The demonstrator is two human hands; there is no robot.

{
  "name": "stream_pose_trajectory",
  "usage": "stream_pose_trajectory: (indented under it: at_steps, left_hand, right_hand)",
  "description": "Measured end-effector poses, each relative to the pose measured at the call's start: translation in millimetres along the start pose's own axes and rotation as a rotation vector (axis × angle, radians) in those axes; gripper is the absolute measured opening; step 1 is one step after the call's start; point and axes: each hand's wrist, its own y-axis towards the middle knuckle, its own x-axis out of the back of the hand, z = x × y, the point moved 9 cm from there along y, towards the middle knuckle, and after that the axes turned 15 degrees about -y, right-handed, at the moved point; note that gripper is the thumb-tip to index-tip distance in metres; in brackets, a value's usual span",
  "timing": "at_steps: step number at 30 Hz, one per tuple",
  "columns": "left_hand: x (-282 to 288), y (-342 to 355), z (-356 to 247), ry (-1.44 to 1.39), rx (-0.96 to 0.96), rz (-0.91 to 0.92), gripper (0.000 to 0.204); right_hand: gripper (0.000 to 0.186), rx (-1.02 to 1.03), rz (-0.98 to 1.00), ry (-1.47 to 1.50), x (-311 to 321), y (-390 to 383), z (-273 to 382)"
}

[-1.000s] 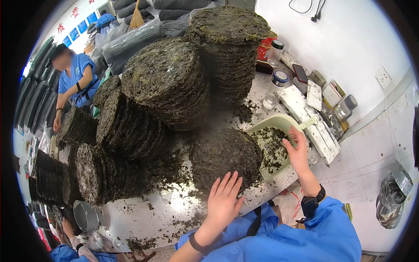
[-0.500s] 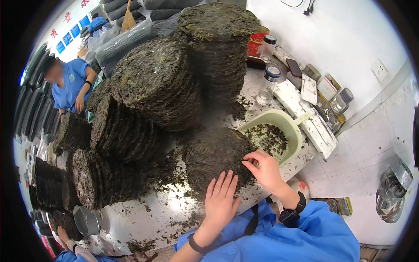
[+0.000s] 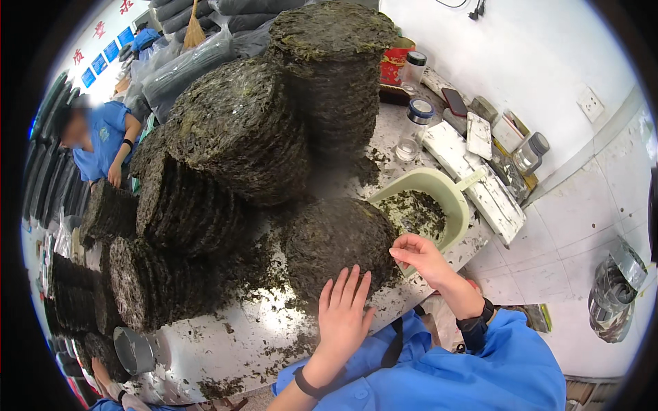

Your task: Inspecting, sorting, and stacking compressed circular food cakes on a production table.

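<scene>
A round, dark disc of dried seaweed point(image 3: 336, 236) lies on the table in front of me. My left hand point(image 3: 345, 312) rests flat on its near edge, fingers stretched and slightly spread. Just off the disc's right edge is my right hand point(image 3: 423, 259), thumb and forefinger pinched together; whatever may be between them is too small to make out. Beside that hand, a pale green dustpan point(image 3: 460, 219) holds loose seaweed flakes. Tall stacks of the same discs rise behind, one upright point(image 3: 327, 82) and one tilted point(image 3: 236, 130).
More seaweed stacks point(image 3: 147, 281) stand at left near a grey metal ring point(image 3: 132, 349). Glass jars point(image 3: 415, 129), a phone point(image 3: 454, 101) and white flake-strewn blocks point(image 3: 473, 181) line the right wall. A co-worker in blue point(image 3: 103, 140) is at far left; another person's hand point(image 3: 103, 377) shows lower left.
My right hand has moved right, off the disc's edge toward the dustpan, fingers still pinched. My left hand stays flat on the disc. The co-worker leans lower.
</scene>
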Motion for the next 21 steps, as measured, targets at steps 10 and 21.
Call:
stream_pose_trajectory:
  at_steps: [10, 21]
  left_hand:
    - [-2.0, -0.2, 2.5, -0.008, -0.004, -0.017, 0.067]
    - [1.0, -1.8, 3.1, -0.014, -0.001, -0.031, 0.068]
  right_hand:
    - [0.019, -0.044, -0.315, 0.236, 44.7, -13.7, -12.2]
    - [0.009, 0.321, -0.379, -0.489, -10.6, -37.8, 24.0]
